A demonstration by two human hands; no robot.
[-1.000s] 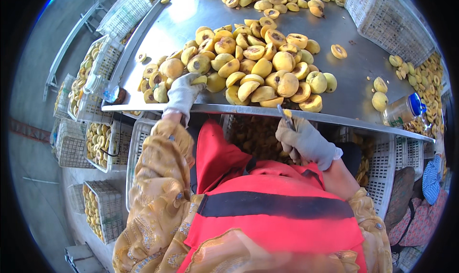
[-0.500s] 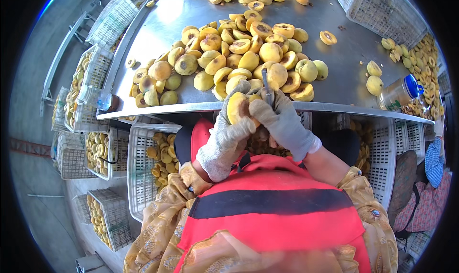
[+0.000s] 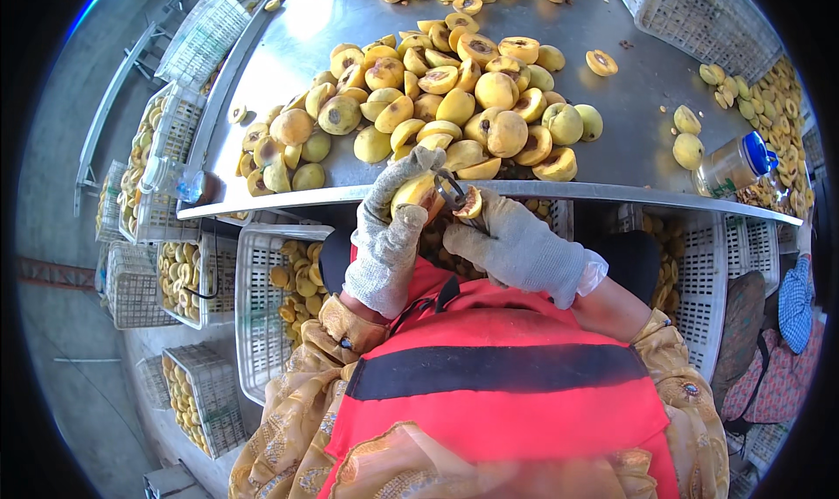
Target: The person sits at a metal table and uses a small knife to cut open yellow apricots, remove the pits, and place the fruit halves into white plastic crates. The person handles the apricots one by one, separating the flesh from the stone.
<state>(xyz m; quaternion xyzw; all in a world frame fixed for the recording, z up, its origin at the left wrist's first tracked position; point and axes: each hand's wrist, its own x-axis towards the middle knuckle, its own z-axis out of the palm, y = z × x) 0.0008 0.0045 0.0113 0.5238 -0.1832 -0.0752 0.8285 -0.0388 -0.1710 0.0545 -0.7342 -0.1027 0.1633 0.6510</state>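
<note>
1. At the far left, a crate (image 3: 223, 276) of yellow fruit halves stands beside the table, with another crate (image 3: 220, 403) of halves below it on the floor.
2. Just right of these, partly under the table's edge, a white crate (image 3: 255, 324) holds more halves.
3. On the table (image 3: 262, 71), a broad pile (image 3: 419, 106) of fruit spreads near the front edge, some cut faces up.
4. Below the pile, at the table's edge, the gloved left hand (image 3: 384, 246) is closed around a fruit half (image 3: 415, 197), fingers on its upper side and thumb below.
5. Just right of that half is the dark looped tip of a tool (image 3: 450, 189); whether it touches the flesh I cannot tell.
6. The gloved right hand (image 3: 524, 246) grips the tool narrowly. Beside its fingertips sits a brownish cut piece (image 3: 470, 204); I cannot tell what holds it.
7. Farther right on the table lie a lone half (image 3: 601, 62) and a clear jar (image 3: 721, 169) with a blue lid (image 3: 759, 154), tilted.
8. At the far right are a heap (image 3: 778, 106) of fruit and another person's blue checked sleeve (image 3: 795, 302).
</note>
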